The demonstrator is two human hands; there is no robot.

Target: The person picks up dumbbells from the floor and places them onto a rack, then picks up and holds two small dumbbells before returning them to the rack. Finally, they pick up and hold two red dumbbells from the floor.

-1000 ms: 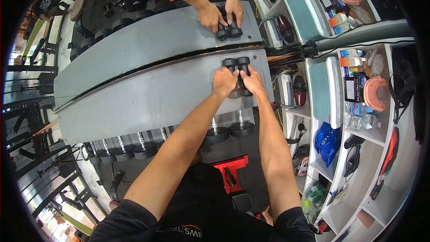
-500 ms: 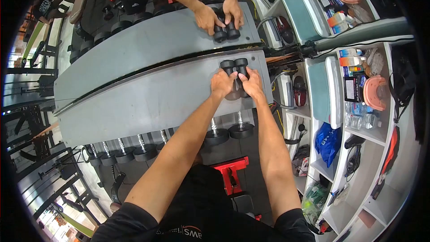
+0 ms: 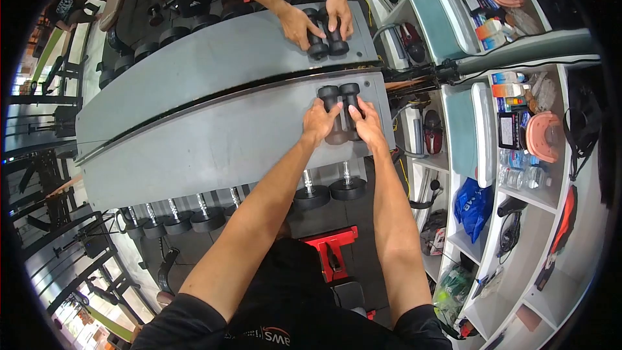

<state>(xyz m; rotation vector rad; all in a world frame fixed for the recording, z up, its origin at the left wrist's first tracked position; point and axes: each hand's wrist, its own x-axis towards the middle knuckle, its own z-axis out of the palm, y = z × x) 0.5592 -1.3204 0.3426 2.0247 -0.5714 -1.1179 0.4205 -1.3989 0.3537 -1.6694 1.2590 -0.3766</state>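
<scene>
Since the frame before, the right hand [image 3: 368, 124] has drawn its thumb slightly away from that of the left hand [image 3: 317, 121]. Each grip is clamped on a handle: the left hand around the left black dumbbell [image 3: 329, 93], the right hand around the right black dumbbell [image 3: 350, 89]. These two sit side by side near the right end of the grey counter [image 3: 188, 155]. Inverted letters on the black shirt [image 3: 324, 298] read "aws"; lettering on the blue bag [image 3: 472, 209] is unclear. Below the counter's front edge, seven hanging dumbbells [image 3: 348, 189] show, one partly hidden by the left forearm.
</scene>
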